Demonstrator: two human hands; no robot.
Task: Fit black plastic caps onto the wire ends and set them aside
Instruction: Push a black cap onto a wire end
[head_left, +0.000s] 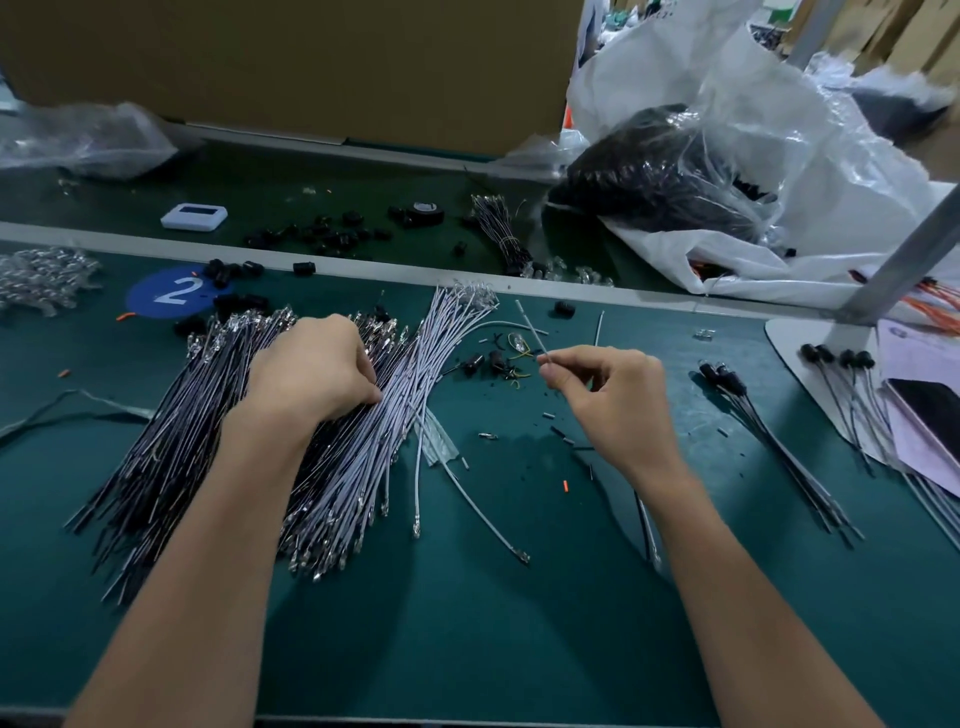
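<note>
Fingers (558, 371) of right hand (618, 400) pinched one thin grey wire (530, 327), no cap on it yet. Left hand (317, 374) fingers curled into big wire pile (208, 441), gripping strands. Few capped wires (753, 410) lay aside at right, so most of the job was left. Loose black caps (228, 270) were stubby hard-plastic cylinders. Wires were thin and flexible with shiny metal terminals. Surface (467, 623) was matte green.

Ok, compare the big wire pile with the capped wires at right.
The wire pile is large, black and grey mixed, ends bare metal; the capped wires are few, with black caps on far ends. The left hand pinches into the pile; nothing touches the capped wires. Both lie on the green mat.
</note>
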